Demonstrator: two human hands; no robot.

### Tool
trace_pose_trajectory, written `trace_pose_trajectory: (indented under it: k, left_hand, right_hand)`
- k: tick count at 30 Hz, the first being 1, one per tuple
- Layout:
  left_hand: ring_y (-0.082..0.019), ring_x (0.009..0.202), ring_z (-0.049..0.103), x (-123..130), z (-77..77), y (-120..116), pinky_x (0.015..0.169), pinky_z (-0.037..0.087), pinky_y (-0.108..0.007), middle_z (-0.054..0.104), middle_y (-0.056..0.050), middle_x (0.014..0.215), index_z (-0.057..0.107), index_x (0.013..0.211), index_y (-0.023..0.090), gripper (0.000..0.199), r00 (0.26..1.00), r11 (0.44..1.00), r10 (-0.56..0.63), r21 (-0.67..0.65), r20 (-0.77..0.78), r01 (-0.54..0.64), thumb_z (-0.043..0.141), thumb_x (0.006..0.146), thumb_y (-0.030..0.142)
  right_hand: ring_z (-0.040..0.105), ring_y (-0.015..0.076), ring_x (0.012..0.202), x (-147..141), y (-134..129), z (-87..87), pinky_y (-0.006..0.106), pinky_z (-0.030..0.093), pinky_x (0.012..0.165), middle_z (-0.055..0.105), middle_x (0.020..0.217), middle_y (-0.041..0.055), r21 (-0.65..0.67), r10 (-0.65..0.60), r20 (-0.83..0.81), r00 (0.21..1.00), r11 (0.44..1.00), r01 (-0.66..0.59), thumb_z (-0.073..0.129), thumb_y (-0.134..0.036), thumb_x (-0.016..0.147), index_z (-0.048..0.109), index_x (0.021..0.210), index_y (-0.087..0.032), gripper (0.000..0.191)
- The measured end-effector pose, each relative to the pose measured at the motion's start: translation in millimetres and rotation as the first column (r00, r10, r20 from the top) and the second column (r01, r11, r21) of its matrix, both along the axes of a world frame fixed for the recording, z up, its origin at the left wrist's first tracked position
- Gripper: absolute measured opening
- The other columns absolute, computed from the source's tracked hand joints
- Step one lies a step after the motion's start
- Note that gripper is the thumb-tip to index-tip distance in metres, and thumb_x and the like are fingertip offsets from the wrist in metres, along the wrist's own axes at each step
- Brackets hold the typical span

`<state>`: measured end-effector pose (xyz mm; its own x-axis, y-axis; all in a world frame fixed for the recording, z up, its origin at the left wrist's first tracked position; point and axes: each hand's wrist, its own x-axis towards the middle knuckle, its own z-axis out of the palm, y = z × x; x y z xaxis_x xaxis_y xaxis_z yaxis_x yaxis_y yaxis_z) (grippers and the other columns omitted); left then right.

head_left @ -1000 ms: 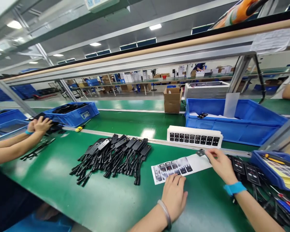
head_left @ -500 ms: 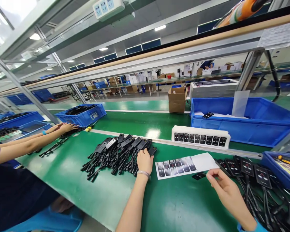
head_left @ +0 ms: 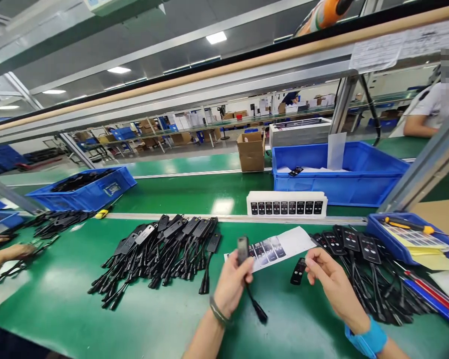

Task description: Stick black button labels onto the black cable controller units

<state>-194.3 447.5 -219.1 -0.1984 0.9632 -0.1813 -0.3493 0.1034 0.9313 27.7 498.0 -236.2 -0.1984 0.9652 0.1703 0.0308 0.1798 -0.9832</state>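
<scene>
My left hand (head_left: 230,284) is closed round a small black controller box (head_left: 243,247), whose short cable with a plug hangs down over the green table. Between thumb and fingertips of my right hand (head_left: 327,279) is a black label sticker (head_left: 298,271) with printed buttons. Partly behind the held box lies a white label sheet (head_left: 273,249) carrying several more such stickers. On the left is a pile of black controllers with cables (head_left: 164,249). Right of my right hand, controllers bearing labels (head_left: 359,249) lie in a heap.
Behind the sheet stands a white holder with a row of labels (head_left: 287,203). Blue bins stand at the back left (head_left: 86,189) and back right (head_left: 340,184). A small blue tray (head_left: 381,239) holds a screwdriver. A co-worker's hands (head_left: 11,249) are at far left.
My left hand has lifted a controller from the pile and brought it right, over the label sheet. My right hand has raised the label sticker. The view has turned rightward.
</scene>
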Motion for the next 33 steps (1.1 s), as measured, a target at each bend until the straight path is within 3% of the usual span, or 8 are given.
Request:
trace_pose_trajectory:
  k: [3,6,11,17,33]
  left_hand:
    - [-0.009,0.063,0.059,34,-13.2,-8,0.061,0.05,-0.022,0.063,-0.004,0.086,0.051,0.101,0.013,0.045,0.951,0.972,-0.174,-0.107,0.256,0.207,0.076,0.066,0.027]
    - [-0.013,0.069,0.065,52,-22.6,-15,0.068,0.052,-0.027,0.065,-0.007,0.092,0.05,0.103,0.014,0.044,0.928,0.943,-0.277,-0.115,0.249,0.312,0.074,0.067,0.025]
    - [-0.02,0.079,0.069,58,-25.4,-20,0.073,0.052,-0.03,0.067,-0.005,0.089,0.049,0.112,0.018,0.055,0.891,0.903,-0.397,-0.082,0.222,0.422,0.076,0.064,0.021]
    - [-0.024,0.085,0.07,59,-23.4,-21,0.078,0.052,-0.035,0.068,-0.014,0.103,0.046,0.116,0.017,0.062,0.869,0.883,-0.436,-0.076,0.233,0.464,0.079,0.064,0.025]
    - [-0.028,0.089,0.069,60,-22.7,-22,0.083,0.05,-0.043,0.067,-0.015,0.105,0.044,0.118,0.016,0.062,0.851,0.861,-0.477,-0.078,0.219,0.503,0.077,0.068,0.034]
  right_hand:
    - [0.046,0.01,0.049,-2,-3,1.7,0.024,0.041,0.047,0.048,0.069,-0.0027,-0.018,-0.012,0.014,1.0,1.0,0.012,0.059,-0.045,0.083,0.054,0.079,-0.021,0.025]
    - [0.043,0.0098,0.048,-3,-6,4.9,0.023,0.039,0.044,0.049,0.066,-0.0029,-0.03,-0.024,0.051,0.998,0.999,0.026,0.062,-0.046,0.08,0.054,0.076,-0.021,0.027]
    - [0.045,0.0108,0.049,-8,-12,7.2,0.023,0.04,0.045,0.052,0.061,-0.0026,-0.032,-0.013,0.107,0.994,0.999,0.016,0.064,-0.045,0.078,0.056,0.072,-0.02,0.028]
    - [0.052,0.0135,0.056,-10,-17,0.9,0.024,0.044,0.05,0.054,0.062,-0.0014,-0.068,0.033,0.143,0.989,0.997,-0.024,0.062,-0.046,0.08,0.057,0.074,-0.02,0.027]
    - [0.052,0.0119,0.054,-11,-19,-1.2,0.021,0.047,0.045,0.054,0.063,-0.0021,-0.138,0.055,0.1,0.994,0.99,-0.041,0.063,-0.041,0.08,0.057,0.075,-0.02,0.022]
